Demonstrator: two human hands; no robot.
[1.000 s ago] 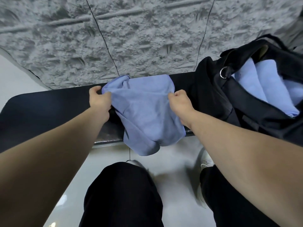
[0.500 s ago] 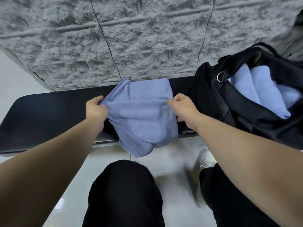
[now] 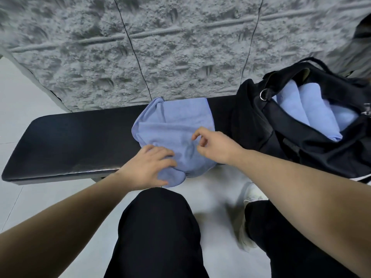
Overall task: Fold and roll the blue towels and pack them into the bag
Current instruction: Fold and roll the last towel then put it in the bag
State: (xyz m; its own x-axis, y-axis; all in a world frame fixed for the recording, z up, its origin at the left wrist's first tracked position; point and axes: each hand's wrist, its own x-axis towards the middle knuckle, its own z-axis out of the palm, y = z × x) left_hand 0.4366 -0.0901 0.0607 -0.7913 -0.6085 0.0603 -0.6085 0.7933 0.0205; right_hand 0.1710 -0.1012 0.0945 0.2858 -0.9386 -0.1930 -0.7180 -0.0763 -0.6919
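left hand [image 3: 149,167] fingers spread, pressing towel [image 3: 176,125] | right hand [image 3: 215,146] fingers loosely curled, holding nothing

A loose blue towel [image 3: 176,125] is lying rumpled across my black desk [image 3: 76,141], its near end drooping over the front edge. Rolled blue towels [image 3: 309,109] are sitting side by side inside the open black bag [image 3: 313,153] just to its right.

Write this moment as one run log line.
left hand: rests on towel | right hand: above towel | bag: open, holds towels
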